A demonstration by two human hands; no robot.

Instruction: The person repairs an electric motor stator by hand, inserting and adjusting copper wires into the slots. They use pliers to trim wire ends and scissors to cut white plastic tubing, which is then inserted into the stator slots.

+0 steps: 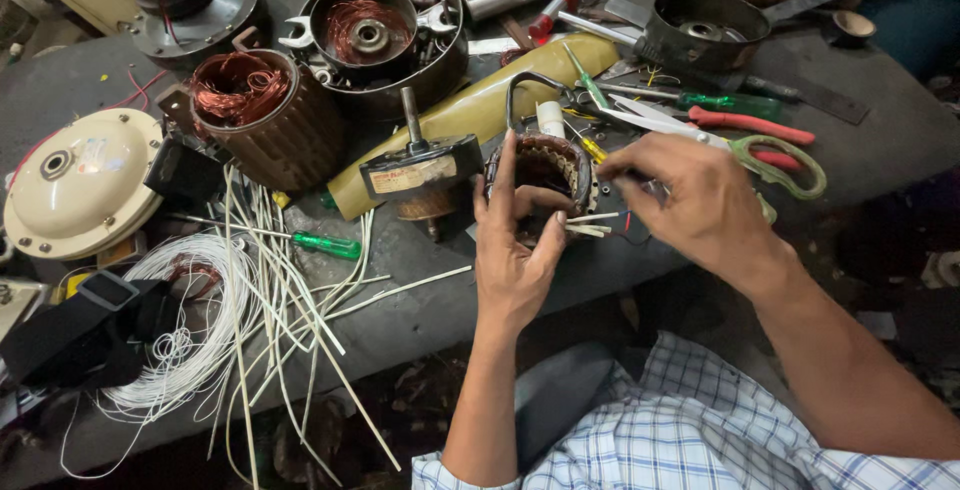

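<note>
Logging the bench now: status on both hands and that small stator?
Left hand cradles small stator. Right hand at its rim, grip unclear. Scissors, screwdrivers crowd behind.

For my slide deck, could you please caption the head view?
Left hand steadies a small motor stator while right hand works at its rim.
</note>
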